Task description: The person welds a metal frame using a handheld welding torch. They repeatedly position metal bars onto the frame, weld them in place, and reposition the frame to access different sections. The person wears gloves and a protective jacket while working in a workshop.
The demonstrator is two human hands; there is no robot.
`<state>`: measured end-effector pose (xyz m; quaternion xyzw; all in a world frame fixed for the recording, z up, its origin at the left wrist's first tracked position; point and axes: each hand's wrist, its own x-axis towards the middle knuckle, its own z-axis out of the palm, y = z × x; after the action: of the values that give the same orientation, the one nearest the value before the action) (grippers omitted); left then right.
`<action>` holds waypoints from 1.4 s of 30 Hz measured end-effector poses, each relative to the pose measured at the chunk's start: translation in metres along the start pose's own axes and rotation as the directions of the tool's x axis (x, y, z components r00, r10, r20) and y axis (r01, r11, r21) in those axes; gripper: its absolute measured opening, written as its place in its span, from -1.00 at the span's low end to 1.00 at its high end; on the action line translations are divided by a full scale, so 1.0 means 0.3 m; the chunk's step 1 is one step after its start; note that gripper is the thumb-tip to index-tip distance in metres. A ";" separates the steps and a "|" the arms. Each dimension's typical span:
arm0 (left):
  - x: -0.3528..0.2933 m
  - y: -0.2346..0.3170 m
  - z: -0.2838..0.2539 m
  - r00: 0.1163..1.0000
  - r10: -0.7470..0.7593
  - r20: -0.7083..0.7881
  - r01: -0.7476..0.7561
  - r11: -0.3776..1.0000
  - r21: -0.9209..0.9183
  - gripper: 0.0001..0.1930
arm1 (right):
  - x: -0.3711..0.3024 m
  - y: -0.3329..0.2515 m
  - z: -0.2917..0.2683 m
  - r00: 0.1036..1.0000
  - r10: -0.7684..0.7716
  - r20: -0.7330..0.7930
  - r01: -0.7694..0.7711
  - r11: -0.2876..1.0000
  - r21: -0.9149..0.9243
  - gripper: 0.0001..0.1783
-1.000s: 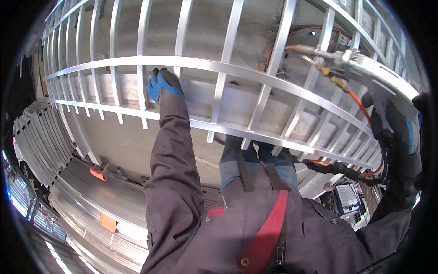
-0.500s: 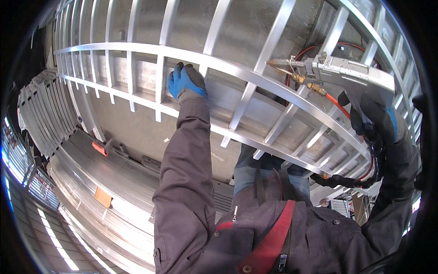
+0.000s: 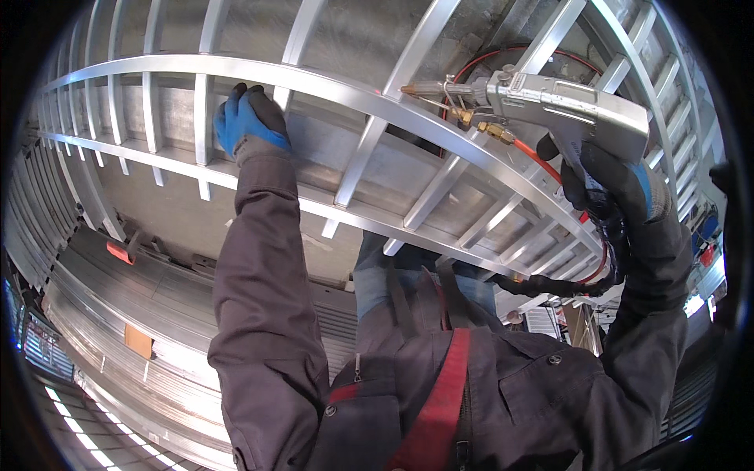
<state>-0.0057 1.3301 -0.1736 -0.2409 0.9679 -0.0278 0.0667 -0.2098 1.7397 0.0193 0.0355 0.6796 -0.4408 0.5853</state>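
My left hand point(image 3: 250, 125), in a blue and dark glove, is closed around a crossbar point(image 3: 283, 97) of a curved aluminium frame point(image 3: 330, 89). Its fingertips lie close under the frame's long upper rail, and the hand hides the crossbar's lower part. In my right hand point(image 3: 620, 177), also gloved, is a silver handheld welding gun point(image 3: 565, 106). The gun points left, its copper-coloured nozzle tip point(image 3: 408, 90) at the joint where another crossbar point(image 3: 420, 51) meets the upper rail. Whether the tip touches the metal I cannot tell. Brass fittings point(image 3: 495, 132) and an orange-red hose point(image 3: 536, 158) run below the gun.
The frame spreads across the view over a grey metal surface point(image 3: 353, 23). Long metal profiles point(image 3: 141, 298) lie stacked at lower left, with a tan piece point(image 3: 138, 341) on them and a red-orange part point(image 3: 120, 252) nearby. A dark sleeved cable point(image 3: 550, 286) passes beneath my right forearm.
The view has shifted, so the frame, both hands and the gun appear farther left and slightly higher. My left hand stays on the same crossbar; the nozzle remains at the same joint.
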 end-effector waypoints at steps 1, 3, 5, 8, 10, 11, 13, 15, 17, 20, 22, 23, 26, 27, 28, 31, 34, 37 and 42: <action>-0.007 -0.007 0.010 0.999 0.027 -0.041 -0.027 1.000 -0.002 -0.72 | 0.009 0.006 -0.008 0.999 0.005 0.034 -0.006 1.000 0.027 -0.44; -0.005 -0.020 0.026 0.999 0.037 -0.026 -0.036 0.999 0.019 -0.72 | 0.033 0.022 -0.020 0.998 -0.007 0.062 0.008 1.000 -0.013 -0.45; -0.003 -0.025 0.032 1.000 0.009 0.001 -0.009 1.000 0.012 -0.74 | 0.058 0.037 -0.031 0.992 -0.026 0.127 0.032 0.999 -0.041 -0.45; -0.002 -0.024 0.022 0.999 0.029 -0.027 -0.029 1.000 -0.001 -0.76 | 0.082 0.060 -0.035 0.990 -0.054 0.132 0.061 0.997 -0.045 -0.47; -0.006 -0.016 0.015 0.995 0.070 -0.067 -0.070 0.998 0.009 -0.77 | 0.084 0.067 -0.036 0.990 -0.052 0.134 0.061 0.996 -0.058 -0.48; -0.003 -0.015 0.014 0.996 0.065 -0.053 -0.065 0.998 0.009 -0.77 | 0.085 0.066 -0.036 0.991 -0.048 0.126 0.058 0.996 -0.071 -0.49; 0.004 -0.011 0.011 0.998 0.064 -0.009 -0.063 0.997 0.048 -0.77 | 0.082 0.059 -0.032 0.991 -0.040 0.131 0.053 0.994 -0.096 -0.50; 0.015 -0.005 0.010 0.996 -0.004 0.088 -0.002 0.998 0.067 -0.77 | 0.076 0.044 -0.026 0.991 -0.034 0.130 0.049 0.992 -0.112 -0.51; 0.022 -0.005 0.001 0.975 -0.057 0.213 0.026 0.989 0.145 -0.77 | 0.063 0.030 -0.015 0.997 -0.033 0.067 0.040 0.993 -0.114 -0.52; 0.017 -0.005 -0.008 0.993 -0.056 0.107 0.054 0.998 0.020 -0.75 | 0.064 0.022 -0.008 0.998 -0.036 0.046 0.040 0.996 -0.083 -0.52; 0.016 -0.008 -0.003 0.995 -0.017 0.095 0.011 0.998 0.064 -0.76 | 0.077 0.029 -0.017 0.996 0.035 0.084 -0.023 0.989 -0.143 -0.48; 0.011 -0.007 0.002 0.991 -0.018 0.131 0.006 0.996 0.088 -0.77 | 0.076 0.036 -0.021 0.996 0.021 0.086 -0.009 0.991 -0.136 -0.48; 0.002 -0.011 0.015 1.000 0.026 -0.002 -0.026 1.000 0.001 -0.79 | 0.083 0.056 -0.037 0.992 -0.044 0.119 0.057 0.993 -0.106 -0.48; -0.004 -0.013 0.016 1.000 0.031 0.001 -0.031 0.999 0.017 -0.79 | 0.086 0.061 -0.041 0.992 -0.029 0.125 0.042 0.993 -0.107 -0.48; -0.006 -0.017 0.018 0.998 0.047 -0.044 -0.048 0.998 -0.035 -0.78 | 0.089 0.065 -0.043 0.991 -0.023 0.134 0.038 0.993 -0.114 -0.49; -0.013 -0.024 0.022 0.996 0.059 -0.067 -0.063 0.997 -0.052 -0.77 | 0.098 0.073 -0.046 0.988 -0.009 0.156 0.030 0.991 -0.129 -0.46; -0.013 -0.032 0.028 0.995 0.075 -0.071 -0.077 0.997 -0.031 -0.77 | 0.103 0.082 -0.042 0.994 -0.020 0.103 0.035 0.989 -0.140 -0.44; -0.013 -0.036 0.034 0.998 0.054 -0.013 -0.054 0.999 -0.003 -0.77 | 0.108 0.087 -0.044 0.993 -0.022 0.114 0.039 0.988 -0.151 -0.42; -0.014 -0.035 0.038 0.994 0.075 -0.084 -0.078 0.996 -0.035 -0.76 | 0.117 0.074 -0.047 0.991 -0.009 0.131 0.034 0.981 -0.191 -0.44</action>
<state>0.0045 1.3226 -0.1835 -0.2036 0.9786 -0.0168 0.0231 -0.2190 1.7457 -0.0232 -0.0574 0.6802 -0.3803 0.6241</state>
